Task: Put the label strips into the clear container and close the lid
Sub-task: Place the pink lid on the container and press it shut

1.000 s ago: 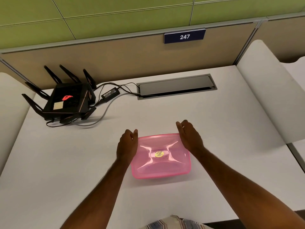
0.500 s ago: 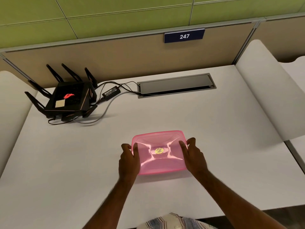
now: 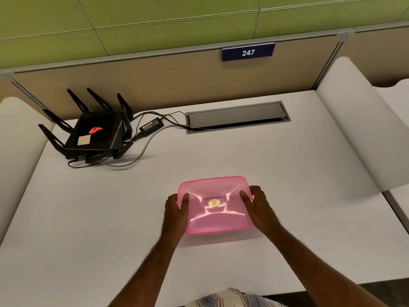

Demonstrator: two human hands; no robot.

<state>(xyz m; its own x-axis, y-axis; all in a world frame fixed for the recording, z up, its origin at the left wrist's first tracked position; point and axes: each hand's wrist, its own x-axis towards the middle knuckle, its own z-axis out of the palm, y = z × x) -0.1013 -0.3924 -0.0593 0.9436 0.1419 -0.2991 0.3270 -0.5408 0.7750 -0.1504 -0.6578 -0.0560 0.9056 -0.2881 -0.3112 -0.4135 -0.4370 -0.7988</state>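
Observation:
A pink translucent container (image 3: pixel 215 220) with its lid on rests on the white desk (image 3: pixel 287 196), near the front middle. A round yellow sticker (image 3: pixel 214 202) sits at the lid's centre. My left hand (image 3: pixel 176 214) grips the container's left side, thumb over the lid's edge. My right hand (image 3: pixel 260 209) grips the right side the same way. What lies inside the container cannot be made out, and no label strips show anywhere on the desk.
A black router (image 3: pixel 93 134) with several antennas stands at the back left, with a power brick (image 3: pixel 151 126) and cables beside it. A grey cable hatch (image 3: pixel 238 117) is set into the desk at the back. White dividers rise on both sides.
My hands slid back from the container's far corners to its sides and closed on it. The container shifted slightly away from me.

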